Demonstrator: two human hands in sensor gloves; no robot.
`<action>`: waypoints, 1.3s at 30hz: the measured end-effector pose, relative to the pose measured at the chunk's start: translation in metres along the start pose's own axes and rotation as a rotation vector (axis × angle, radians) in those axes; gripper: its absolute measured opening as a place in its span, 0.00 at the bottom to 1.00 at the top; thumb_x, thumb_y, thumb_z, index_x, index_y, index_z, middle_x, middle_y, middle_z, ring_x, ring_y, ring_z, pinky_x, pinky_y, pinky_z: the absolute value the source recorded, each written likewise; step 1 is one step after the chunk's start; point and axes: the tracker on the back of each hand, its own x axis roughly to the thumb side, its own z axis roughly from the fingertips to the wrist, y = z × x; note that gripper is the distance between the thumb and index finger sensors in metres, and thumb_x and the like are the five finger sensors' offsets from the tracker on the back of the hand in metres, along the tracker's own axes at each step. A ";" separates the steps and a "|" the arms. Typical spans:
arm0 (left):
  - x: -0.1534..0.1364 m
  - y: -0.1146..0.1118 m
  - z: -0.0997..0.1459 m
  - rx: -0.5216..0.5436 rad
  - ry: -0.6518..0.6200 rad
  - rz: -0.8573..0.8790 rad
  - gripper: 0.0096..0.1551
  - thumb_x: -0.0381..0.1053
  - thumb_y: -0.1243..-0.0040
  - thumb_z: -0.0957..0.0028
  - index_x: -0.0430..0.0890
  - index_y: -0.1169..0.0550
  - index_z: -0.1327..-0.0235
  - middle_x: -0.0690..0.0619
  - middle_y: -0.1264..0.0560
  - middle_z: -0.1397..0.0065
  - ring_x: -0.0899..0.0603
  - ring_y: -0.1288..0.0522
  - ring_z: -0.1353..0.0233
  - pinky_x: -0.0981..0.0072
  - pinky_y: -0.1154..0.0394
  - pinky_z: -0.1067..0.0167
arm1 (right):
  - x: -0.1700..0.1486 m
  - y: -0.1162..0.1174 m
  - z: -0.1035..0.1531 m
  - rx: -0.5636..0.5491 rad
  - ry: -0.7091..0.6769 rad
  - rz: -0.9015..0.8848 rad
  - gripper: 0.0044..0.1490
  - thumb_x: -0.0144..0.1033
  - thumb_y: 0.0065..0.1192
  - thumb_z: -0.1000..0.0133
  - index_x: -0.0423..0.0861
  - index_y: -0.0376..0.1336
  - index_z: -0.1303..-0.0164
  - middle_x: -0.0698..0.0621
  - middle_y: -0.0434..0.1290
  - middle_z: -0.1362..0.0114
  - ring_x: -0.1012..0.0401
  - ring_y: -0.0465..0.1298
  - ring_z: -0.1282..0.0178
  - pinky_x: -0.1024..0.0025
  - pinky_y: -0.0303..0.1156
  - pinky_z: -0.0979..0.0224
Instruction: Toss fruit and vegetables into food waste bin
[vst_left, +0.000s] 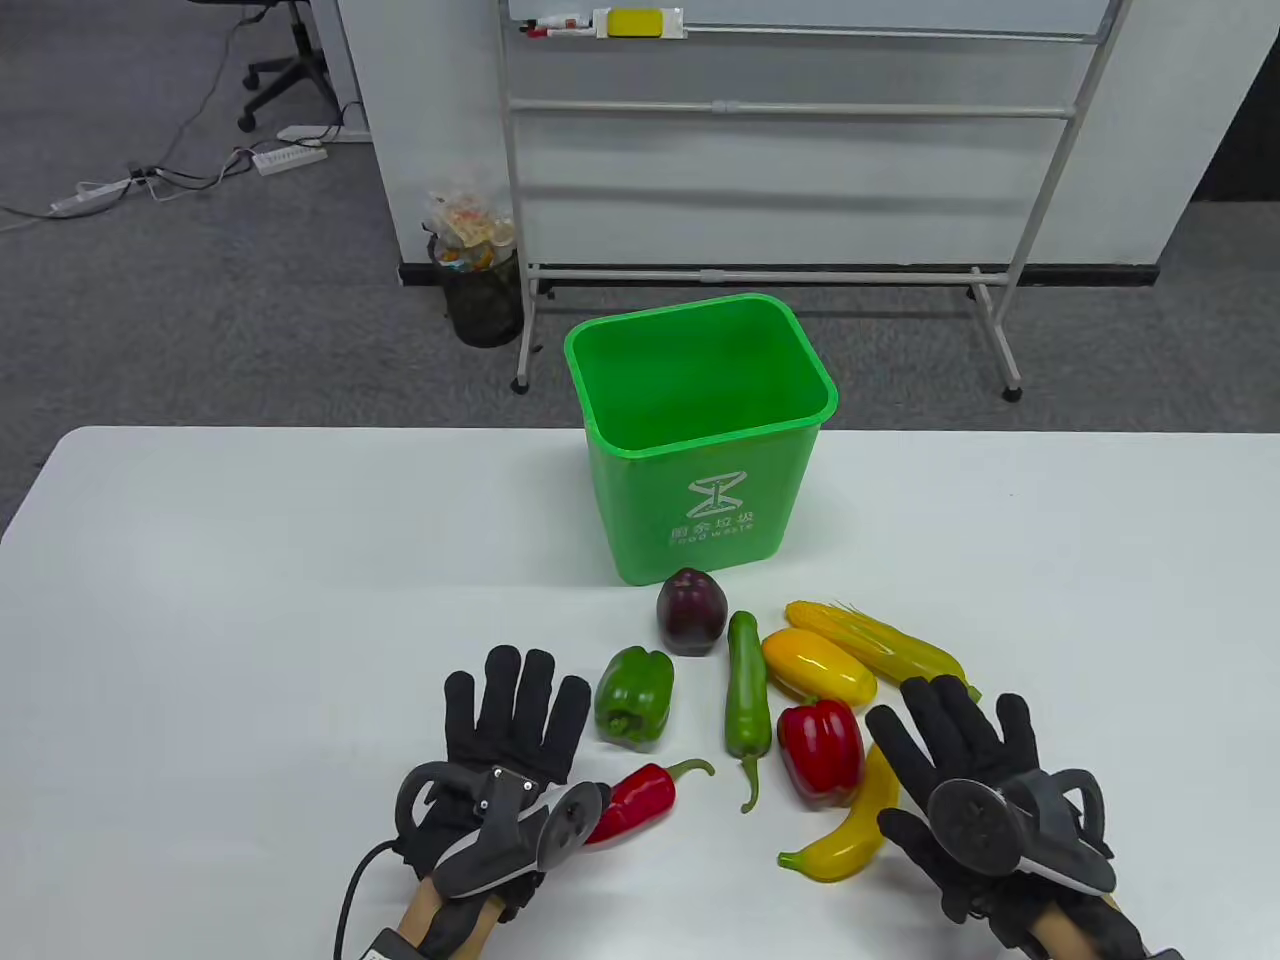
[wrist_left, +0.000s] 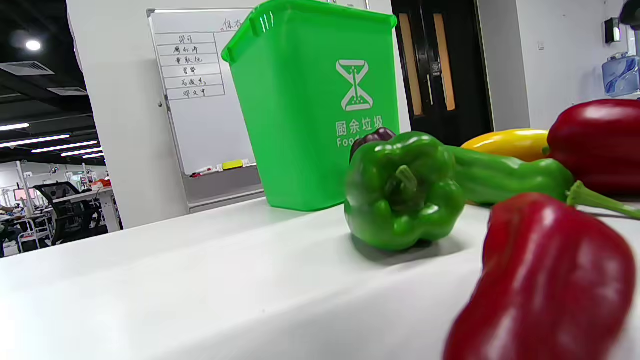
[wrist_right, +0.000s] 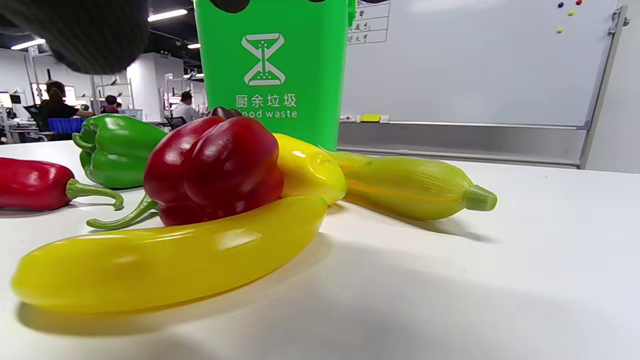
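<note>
A green food waste bin (vst_left: 700, 440) stands open at the table's far middle; it also shows in the left wrist view (wrist_left: 310, 105) and the right wrist view (wrist_right: 270, 65). In front of it lie a purple onion (vst_left: 690, 611), a green bell pepper (vst_left: 634, 695), a green chili (vst_left: 746, 700), a yellow mango (vst_left: 818, 665), a corn cob (vst_left: 880, 640), a red bell pepper (vst_left: 820, 750), a banana (vst_left: 850, 830) and a red chili (vst_left: 640, 800). My left hand (vst_left: 515, 720) lies flat and empty, left of the green pepper. My right hand (vst_left: 950, 740) lies flat and empty beside the banana.
The white table (vst_left: 250, 600) ends just behind the bin. Beyond it stand a whiteboard on a stand (vst_left: 800, 150) and a small black waste basket (vst_left: 480, 290) on the grey floor.
</note>
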 end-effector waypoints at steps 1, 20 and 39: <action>0.000 -0.001 0.000 -0.004 0.000 0.001 0.58 0.74 0.59 0.62 0.47 0.55 0.23 0.36 0.68 0.19 0.22 0.67 0.20 0.19 0.64 0.33 | -0.001 0.000 0.000 0.004 0.002 -0.004 0.58 0.65 0.57 0.53 0.62 0.35 0.18 0.51 0.33 0.12 0.45 0.38 0.08 0.24 0.33 0.19; 0.003 -0.009 -0.002 -0.041 -0.002 0.001 0.57 0.73 0.57 0.61 0.46 0.54 0.23 0.36 0.67 0.19 0.23 0.66 0.20 0.19 0.64 0.33 | 0.000 -0.004 0.007 -0.032 -0.083 -0.055 0.58 0.60 0.64 0.54 0.54 0.43 0.18 0.49 0.43 0.12 0.47 0.49 0.09 0.28 0.43 0.18; 0.008 -0.011 -0.002 -0.054 -0.023 -0.008 0.55 0.73 0.56 0.60 0.46 0.52 0.23 0.36 0.66 0.19 0.22 0.65 0.20 0.19 0.63 0.33 | 0.062 0.051 0.004 0.068 -0.282 0.390 0.47 0.43 0.81 0.62 0.45 0.65 0.30 0.46 0.64 0.28 0.47 0.69 0.32 0.37 0.60 0.24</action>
